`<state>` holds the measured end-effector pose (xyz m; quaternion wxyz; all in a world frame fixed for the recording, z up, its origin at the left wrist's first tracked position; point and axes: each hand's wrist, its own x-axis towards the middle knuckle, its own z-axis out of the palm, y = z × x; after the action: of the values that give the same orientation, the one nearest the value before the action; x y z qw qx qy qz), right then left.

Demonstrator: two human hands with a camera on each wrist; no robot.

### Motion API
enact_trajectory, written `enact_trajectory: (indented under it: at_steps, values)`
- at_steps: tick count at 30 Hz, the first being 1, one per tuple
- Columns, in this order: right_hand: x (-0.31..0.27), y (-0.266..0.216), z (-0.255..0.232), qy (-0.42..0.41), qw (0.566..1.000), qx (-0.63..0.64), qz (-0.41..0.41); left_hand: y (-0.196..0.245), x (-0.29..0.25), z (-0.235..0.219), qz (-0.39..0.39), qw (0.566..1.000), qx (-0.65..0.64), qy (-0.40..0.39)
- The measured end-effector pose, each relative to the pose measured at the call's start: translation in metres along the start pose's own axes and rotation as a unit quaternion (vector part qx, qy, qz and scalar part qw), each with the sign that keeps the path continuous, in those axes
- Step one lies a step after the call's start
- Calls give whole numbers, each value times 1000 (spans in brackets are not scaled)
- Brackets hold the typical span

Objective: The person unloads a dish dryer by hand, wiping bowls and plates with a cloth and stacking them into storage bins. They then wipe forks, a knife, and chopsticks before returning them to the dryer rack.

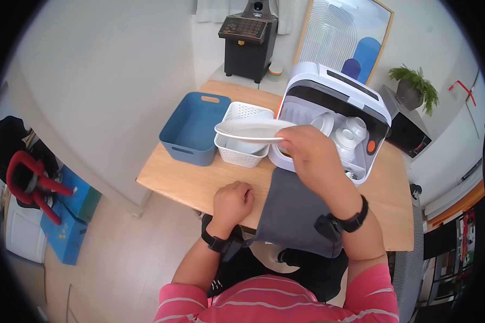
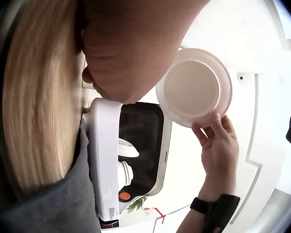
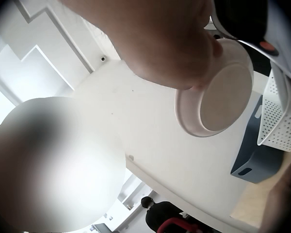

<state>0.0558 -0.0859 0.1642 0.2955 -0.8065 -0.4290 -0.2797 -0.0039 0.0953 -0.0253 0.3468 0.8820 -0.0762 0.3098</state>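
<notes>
My right hand (image 1: 313,156) pinches a white plate (image 1: 253,129) by its rim, raised over the white perforated basket (image 1: 241,157). From the left wrist view, the plate's round underside (image 2: 191,87) shows, with thumb and fingers at its edge. Inside the basket lies a pale dish, partly covered by the raised plate. My left hand (image 1: 233,204) holds nothing; its fingers are loosely curled by the table's front edge. To the right of the basket stands a white countertop dishwasher (image 1: 307,72), its front open, with white bowls (image 1: 346,141) and a small plate (image 1: 323,124) inside.
A blue bin (image 1: 191,153) stands left of the basket on the wooden table (image 1: 172,180). A grey cloth (image 1: 293,215) hangs over the front edge. Behind are a black machine (image 1: 248,54), a framed picture (image 1: 334,32) and a potted plant (image 1: 412,89).
</notes>
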Motion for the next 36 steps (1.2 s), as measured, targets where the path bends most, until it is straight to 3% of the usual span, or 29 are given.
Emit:
enact_trajectory:
  at_steps: [2,5,11,18,36]
  values:
    - [7,15,21,-21,992,-102,-75,0,0,-1,-4,1000,3,-4]
    - [14,35,39,-31,978,-156,-133,0,0,-1,-1,1000,-1,2]
    - [14,62,61,-113,965,-165,-167,3,1,-3,1,1000,-11,5]
    - [9,84,87,-136,964,-160,-162,0,0,-2,2,1000,-12,3]
    - [-5,95,97,-194,964,-157,-91,3,1,0,-1,1000,11,-15]
